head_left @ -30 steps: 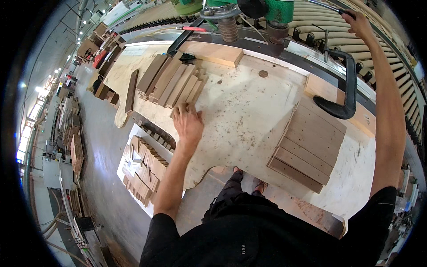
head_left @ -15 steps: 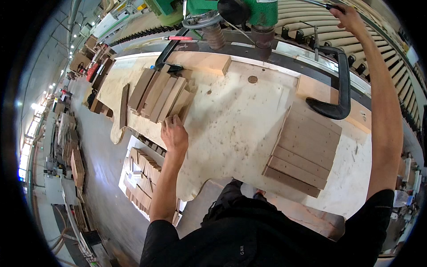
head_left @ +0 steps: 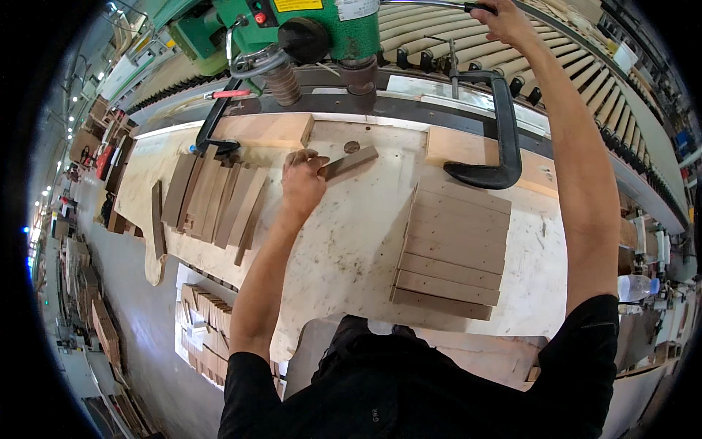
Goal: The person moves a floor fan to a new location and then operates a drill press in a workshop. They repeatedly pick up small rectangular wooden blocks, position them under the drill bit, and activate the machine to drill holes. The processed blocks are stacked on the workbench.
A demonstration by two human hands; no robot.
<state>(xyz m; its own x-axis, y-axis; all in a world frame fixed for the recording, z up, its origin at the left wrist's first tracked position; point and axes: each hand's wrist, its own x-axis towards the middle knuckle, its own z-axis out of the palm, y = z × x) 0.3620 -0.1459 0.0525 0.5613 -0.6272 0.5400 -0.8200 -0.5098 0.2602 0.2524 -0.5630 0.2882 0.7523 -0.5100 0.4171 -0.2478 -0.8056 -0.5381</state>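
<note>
A short brown wooden strip (head_left: 351, 162) is held at its left end by my left hand (head_left: 303, 178), whose fingers are closed round it. The strip is over the pale board, close to a dark round knot-like spot. My right hand (head_left: 504, 22), arm stretched far forward, grips the black-ended handle (head_left: 479, 9) of a lever at the top edge. The green drill press (head_left: 358, 29) stands ahead of me, its lower spindle parts above the back of the board. Left of my left hand lies a loose row of similar strips (head_left: 212, 194).
On the right, strips lie side by side in a flat stack (head_left: 455, 241). A black clamp (head_left: 504, 132) and another clamp (head_left: 212, 124) press wooden blocks (head_left: 270, 130) along the board's (head_left: 329, 256) back edge. Beyond runs a roller conveyor (head_left: 439, 29). Lower left, more pieces (head_left: 208, 314) lie below the board.
My left hand has left the strip row and moved forward and right with one strip in it. My right hand stays on the lever handle. The whole view has shifted.
</note>
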